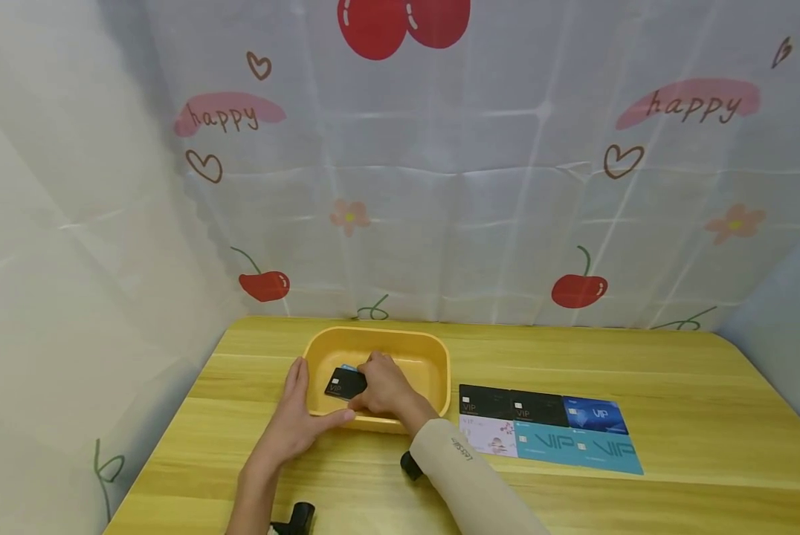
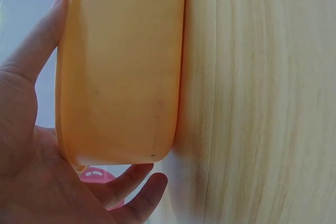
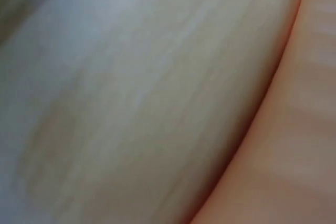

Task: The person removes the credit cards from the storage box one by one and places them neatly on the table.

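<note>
Head view, from the left: a pale backdrop (image 1: 440,223), printed with hearts, flowers and cherries, hangs at the side and behind a wooden table (image 1: 708,416). Near its left part, the left hand (image 1: 296,422) clasps the front left corner of an orange tub (image 1: 416,371), fingers along the left wall and thumb along the near rim; the left wrist view shows those fingers bent about the end, thumb against the rim. Below this hand sits a black fitting (image 1: 300,518) at the wrist. Inside the tub, on the left part of its floor, lies a black card (image 1: 345,382) marked VIP, with a bit of a blue card (image 1: 349,367) peeking out past its far edge. The right hand (image 1: 388,386) reaches in over the near rim and grasps the black card's right end, thumb at the near edge and fingers at the far one, though the fingertips are partly hidden. Its pale sleeve (image 1: 470,472) slants down to the right, another dark fitting (image 1: 410,466) beside the cuff. Right of the tub, six cards lie on the table in two rows: a dark card (image 1: 484,402), a second dark card (image 1: 537,409) and a bright blue card (image 1: 595,415) behind; a pink card (image 1: 488,437), a teal card (image 1: 543,443) and another teal card (image 1: 607,450) in front.
</note>
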{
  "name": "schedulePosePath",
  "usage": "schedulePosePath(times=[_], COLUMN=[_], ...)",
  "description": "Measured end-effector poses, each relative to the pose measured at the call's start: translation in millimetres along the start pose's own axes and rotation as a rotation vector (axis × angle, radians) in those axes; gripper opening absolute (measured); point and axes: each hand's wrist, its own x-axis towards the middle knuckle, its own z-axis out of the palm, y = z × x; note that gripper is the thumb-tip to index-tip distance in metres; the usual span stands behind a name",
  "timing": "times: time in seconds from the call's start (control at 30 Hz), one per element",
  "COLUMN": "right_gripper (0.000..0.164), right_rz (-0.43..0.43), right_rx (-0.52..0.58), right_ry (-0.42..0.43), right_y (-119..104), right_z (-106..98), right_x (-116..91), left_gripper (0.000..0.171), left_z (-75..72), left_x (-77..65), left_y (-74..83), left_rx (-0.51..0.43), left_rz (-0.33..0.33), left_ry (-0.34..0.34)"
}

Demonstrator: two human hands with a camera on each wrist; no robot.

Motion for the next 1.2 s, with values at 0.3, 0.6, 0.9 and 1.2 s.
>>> schedulePosePath(times=[0.3, 0.6, 0.9, 1.2], right_gripper=[0.047, 0.051, 0.051, 0.050], right_rz=[-0.012, -0.028, -0.028, -0.034], right_rx=[0.015, 0.052, 0.066, 0.111], right_ry=[0.029, 0.031, 0.050, 0.064], right_y=[1.4, 2.1, 2.4, -0.1], right_z=[-0.4, -1.9, -1.5, -4.1], right_x=[-0.1, -0.7, -1.2, -3.1], left_gripper=[0.123, 0.123, 0.125, 0.123], left_z=[-0.1, -1.3, -1.4, -1.7], left_x=[0.9, 1.3, 0.9, 0.4], left_y=[-0.5, -0.2, -0.5, -0.2], left_rx=[0.005, 0.017, 0.018, 0.021], left_rz=[-0.002, 0.006, 0.003, -0.004], left_ry=[0.003, 0.000, 0.001, -0.009])
